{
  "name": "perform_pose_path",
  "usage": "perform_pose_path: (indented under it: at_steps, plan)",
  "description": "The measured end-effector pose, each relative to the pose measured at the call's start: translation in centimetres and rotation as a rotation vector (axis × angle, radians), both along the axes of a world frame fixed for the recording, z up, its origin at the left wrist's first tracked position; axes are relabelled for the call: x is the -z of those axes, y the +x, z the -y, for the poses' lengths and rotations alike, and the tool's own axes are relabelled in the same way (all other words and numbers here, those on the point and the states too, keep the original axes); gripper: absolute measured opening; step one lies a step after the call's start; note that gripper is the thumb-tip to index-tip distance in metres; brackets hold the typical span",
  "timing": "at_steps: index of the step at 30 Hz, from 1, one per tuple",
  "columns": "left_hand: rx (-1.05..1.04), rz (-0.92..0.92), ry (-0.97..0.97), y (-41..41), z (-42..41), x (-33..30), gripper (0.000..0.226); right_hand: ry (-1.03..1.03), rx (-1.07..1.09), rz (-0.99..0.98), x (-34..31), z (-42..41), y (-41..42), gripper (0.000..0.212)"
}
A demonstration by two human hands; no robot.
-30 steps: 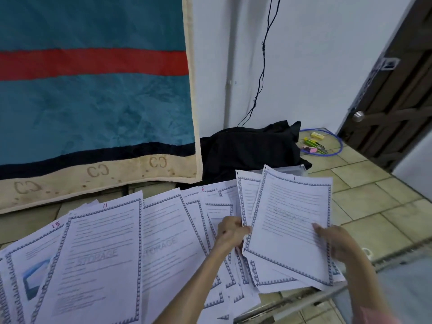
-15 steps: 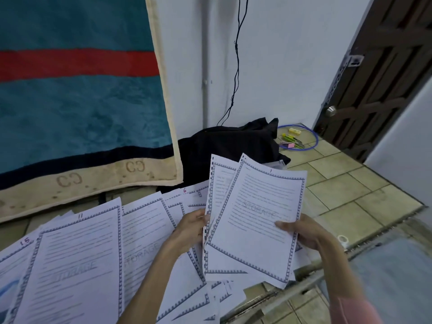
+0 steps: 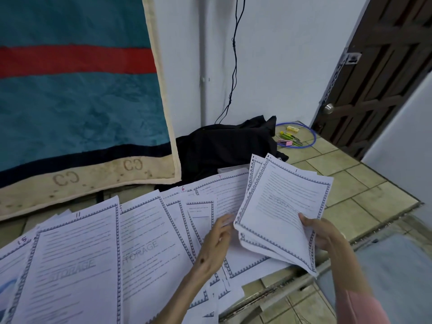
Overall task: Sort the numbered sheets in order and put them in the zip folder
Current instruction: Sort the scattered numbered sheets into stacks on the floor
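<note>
Sheet 11 (image 3: 70, 265) lies nearest, others fanned out overlapping so the corner numbers stay readable, my guess. Left hand (image 3: 214, 244) reaches over the spread, fingers loosely extended on a loose sheet, holding nothing. Right hand (image 3: 321, 232) grips the collected stack (image 3: 280, 211) at its lower edge, sheet 1 on top, tilted up. Black cloth (image 3: 222, 146) beyond. Zip folder: can't identify it.

White wall (image 3: 280, 66) w/ hanging teal blanket (image 3: 77, 101), tiled floor (image 3: 350, 190), dark wood door (image 3: 383, 78) at right.
</note>
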State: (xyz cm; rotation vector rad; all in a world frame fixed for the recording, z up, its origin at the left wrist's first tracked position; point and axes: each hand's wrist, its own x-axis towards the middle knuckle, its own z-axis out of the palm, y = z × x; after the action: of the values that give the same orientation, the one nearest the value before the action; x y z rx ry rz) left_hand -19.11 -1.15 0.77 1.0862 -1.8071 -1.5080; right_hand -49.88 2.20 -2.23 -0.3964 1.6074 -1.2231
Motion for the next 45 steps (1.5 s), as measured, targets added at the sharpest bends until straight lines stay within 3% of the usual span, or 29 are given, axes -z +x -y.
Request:
perform_pose_path:
  at_steps: [3, 5, 8, 11, 13, 15, 17, 19, 25, 28, 30, 36, 43, 45]
  plan:
    - [-0.033, 0.021, -0.041, 0.0, -0.1, 0.8, 0.043, 0.030, 0.031, 0.021, -0.1, 0.3, 0.0, 0.034]
    - [0.085, 0.211, -0.184, -0.4, -0.1, 1.2, 0.043, 0.044, 0.034, 0.039, -0.2, 0.5, 0.0, 0.018]
    - [0.261, 0.575, -0.512, -1.8, -0.1, 1.9, 0.084, 0.070, 0.027, 0.013, -0.2, 0.6, -0.1, 0.019]
    - [0.395, 0.724, -0.689, -3.7, -0.7, 2.0, 0.116, 0.079, 0.014, 0.017, -0.1, 0.6, -0.3, 0.024]
    - [0.444, 0.786, -0.699, -4.7, -1.1, 1.8, 0.109, 0.058, 0.027, 0.077, -0.4, 0.4, -0.1, 0.016]
    - [0.462, 0.803, -0.671, -5.2, -1.4, 1.1, 0.079, 0.036, 0.038, 0.123, -0.4, 0.4, -0.2, 0.015]
    - [0.461, 0.763, -0.650, -5.2, -1.8, 0.1, 0.048, 0.013, 0.048, 0.156, -0.5, 0.3, -0.2, 0.015]
    - [0.383, 0.612, -0.607, -4.8, -2.0, -0.9, 0.035, 0.006, 0.057, 0.171, -0.6, 0.2, -0.1, 0.017]
    - [-0.149, 0.200, -0.422, -2.4, -0.7, -5.3, 0.011, -0.011, 0.091, 0.194, -0.8, 0.2, 0.1, 0.016]
    - [-0.367, -0.023, -0.189, -1.8, 0.2, -6.3, 0.021, -0.008, 0.105, 0.188, -1.0, 0.3, 0.2, 0.015]
    - [-0.527, -0.122, -0.134, -1.7, 0.7, -6.8, 0.017, -0.004, 0.100, 0.181, -1.2, 0.2, 0.3, 0.015]
    - [-0.937, -0.269, -0.238, 0.0, 2.7, -8.7, 0.022, 0.009, 0.075, 0.157, -1.6, 0.0, 0.6, 0.013]
    - [-0.997, -0.341, -0.552, 4.5, 2.2, -13.4, 0.028, 0.043, 0.071, 0.136, -1.6, 0.0, 0.5, 0.014]
    - [-0.945, -0.255, -0.633, 4.4, 1.3, -13.1, 0.033, 0.037, 0.077, 0.131, -1.7, 0.0, 0.5, 0.014]
